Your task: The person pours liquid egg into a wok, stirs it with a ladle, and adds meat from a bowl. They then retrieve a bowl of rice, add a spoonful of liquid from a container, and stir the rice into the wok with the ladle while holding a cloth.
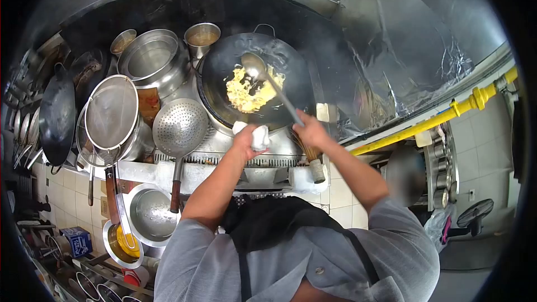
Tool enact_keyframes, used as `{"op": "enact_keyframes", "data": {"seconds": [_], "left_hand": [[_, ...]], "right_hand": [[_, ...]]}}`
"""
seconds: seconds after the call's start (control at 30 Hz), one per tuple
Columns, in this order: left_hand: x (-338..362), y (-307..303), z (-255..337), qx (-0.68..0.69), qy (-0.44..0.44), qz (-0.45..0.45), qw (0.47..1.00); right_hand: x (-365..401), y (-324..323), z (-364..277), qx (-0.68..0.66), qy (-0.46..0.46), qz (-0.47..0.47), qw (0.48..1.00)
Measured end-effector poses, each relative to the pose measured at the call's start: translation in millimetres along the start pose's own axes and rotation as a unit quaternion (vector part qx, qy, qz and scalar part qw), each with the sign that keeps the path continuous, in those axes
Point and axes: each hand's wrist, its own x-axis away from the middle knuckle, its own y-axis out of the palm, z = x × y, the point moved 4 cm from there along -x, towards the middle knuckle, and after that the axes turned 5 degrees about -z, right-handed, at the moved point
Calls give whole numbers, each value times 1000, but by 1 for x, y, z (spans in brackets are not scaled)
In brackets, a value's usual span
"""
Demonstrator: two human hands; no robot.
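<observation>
A dark wok sits on the stove in front of me. In it lies a yellow, scrambled-egg-like food in loose pieces. My right hand is wrapped round the handle of a metal ladle, whose bowl rests over the food's upper part. At the wok's near rim my left hand is closed on a folded white cloth; the cloth hides where it meets the rim. A bamboo brush lies just below my right hand.
Left of the wok are a perforated skimmer, a mesh strainer, a large metal pot and a small pot of brownish liquid. A steel basin stands lower left. A yellow pipe runs along the right.
</observation>
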Motion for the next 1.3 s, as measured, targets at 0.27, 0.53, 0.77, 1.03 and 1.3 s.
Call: {"op": "enact_keyframes", "data": {"seconds": [0.27, 0.53, 0.77, 1.03, 1.3], "left_hand": [[-15, -15, -1, -17, 77, 36, 996], [-13, -17, -1, -29, 87, 40, 995], [-66, -35, -1, 8, 56, -21, 998], [86, 82, -41, -38, 12, 5, 999], [74, -3, -146, -84, 168, 71, 980]], "right_hand": [[48, -141, -39, 383, 62, -155, 909], [-21, -118, -65, 439, 12, -122, 890], [101, -170, -76, 271, -20, -199, 942], [143, -161, -83, 220, -64, -253, 940], [109, -136, -62, 207, 37, -101, 972]]}}
